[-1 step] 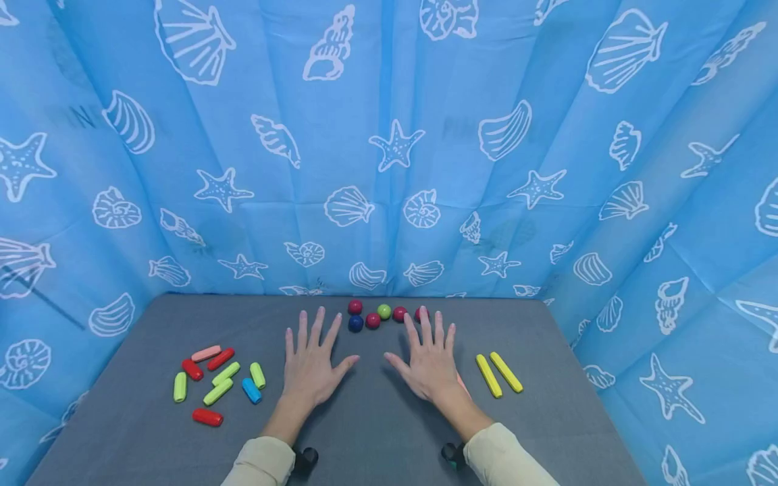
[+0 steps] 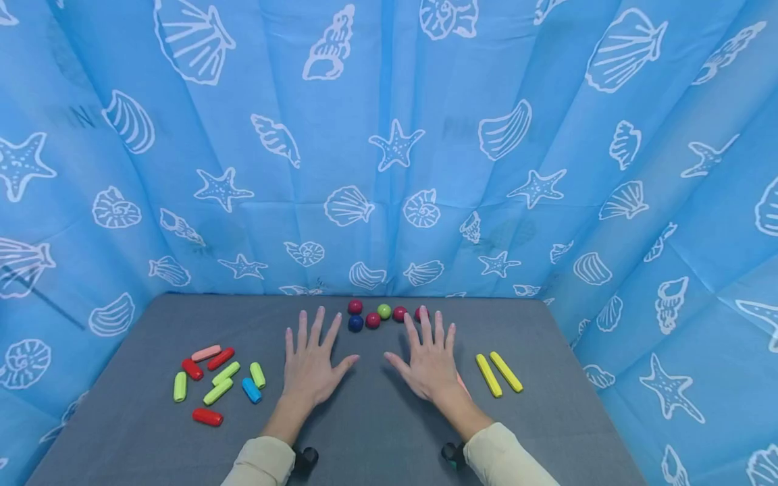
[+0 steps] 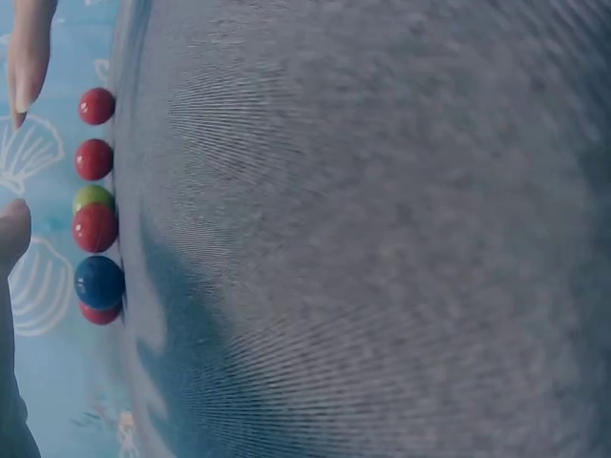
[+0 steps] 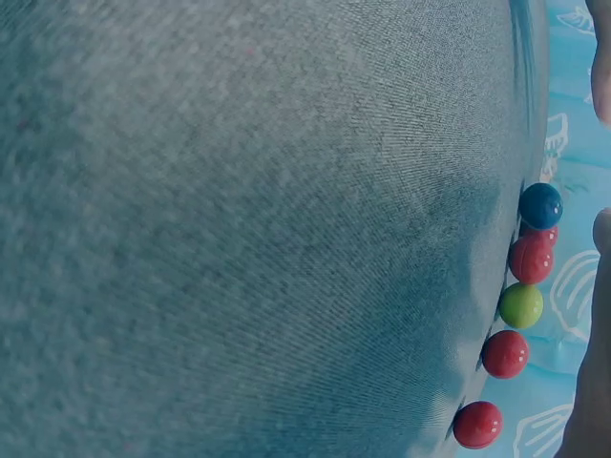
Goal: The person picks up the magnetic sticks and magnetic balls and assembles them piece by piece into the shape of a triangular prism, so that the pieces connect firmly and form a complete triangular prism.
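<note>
My left hand [image 2: 311,370] is held palm down above the grey table, fingers straight and spread, holding nothing. Mirroring it, my right hand [image 2: 430,368] also has spread, straight fingers and holds nothing. Beyond the fingertips lie small shiny balls: a dark blue ball [image 2: 355,323], a green ball [image 2: 384,311] and several red balls [image 2: 373,320]. The right hand's fingers partly cover one red ball [image 4: 477,425], seen whole in the right wrist view. A pink piece [image 2: 463,385] shows beside the right wrist, mostly hidden. Nearest the left hand is a short blue stick [image 2: 252,391].
Left on the table [image 2: 365,432] lie several short sticks, among them a red stick [image 2: 208,417], a light green stick [image 2: 179,387] and a pink stick [image 2: 206,353]. Two longer yellow sticks [image 2: 489,376] lie at the right. A blue shell-print curtain [image 2: 389,169] borders the back and sides.
</note>
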`<state>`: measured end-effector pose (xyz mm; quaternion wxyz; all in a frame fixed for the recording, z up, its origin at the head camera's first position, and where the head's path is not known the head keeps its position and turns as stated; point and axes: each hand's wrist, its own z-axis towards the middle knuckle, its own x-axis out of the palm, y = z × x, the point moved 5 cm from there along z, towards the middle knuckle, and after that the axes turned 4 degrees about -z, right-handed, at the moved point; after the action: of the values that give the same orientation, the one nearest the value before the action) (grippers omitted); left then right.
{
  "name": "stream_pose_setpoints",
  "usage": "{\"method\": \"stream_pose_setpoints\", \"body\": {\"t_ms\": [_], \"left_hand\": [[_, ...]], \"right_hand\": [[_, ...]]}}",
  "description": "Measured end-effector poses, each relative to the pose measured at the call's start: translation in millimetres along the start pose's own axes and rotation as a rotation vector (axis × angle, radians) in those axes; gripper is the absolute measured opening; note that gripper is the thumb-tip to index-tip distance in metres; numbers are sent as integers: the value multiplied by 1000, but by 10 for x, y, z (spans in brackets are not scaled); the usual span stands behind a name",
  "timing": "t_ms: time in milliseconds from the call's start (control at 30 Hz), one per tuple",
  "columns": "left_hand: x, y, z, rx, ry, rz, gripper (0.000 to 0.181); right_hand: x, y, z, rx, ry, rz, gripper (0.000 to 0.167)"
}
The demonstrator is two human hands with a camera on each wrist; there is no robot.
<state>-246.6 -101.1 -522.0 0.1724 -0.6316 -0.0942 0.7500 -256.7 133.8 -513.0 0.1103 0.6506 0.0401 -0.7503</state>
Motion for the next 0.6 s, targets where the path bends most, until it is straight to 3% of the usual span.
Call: {"method": "stream_pose_setpoints", "body": {"t_ms": [300,467,600], "left_hand": [[-54,45,-18,6,-19,-10,95],[-180,190,-42,2,-41,-18,95],[-299,362,-94,-16,-44,-26,96]], "right_hand": [[-12,-44,-15,-26,-62,11,92],[3,-114,27,-21,-87,43,92],[37,-179,61,-15,-59,81,94]]}}
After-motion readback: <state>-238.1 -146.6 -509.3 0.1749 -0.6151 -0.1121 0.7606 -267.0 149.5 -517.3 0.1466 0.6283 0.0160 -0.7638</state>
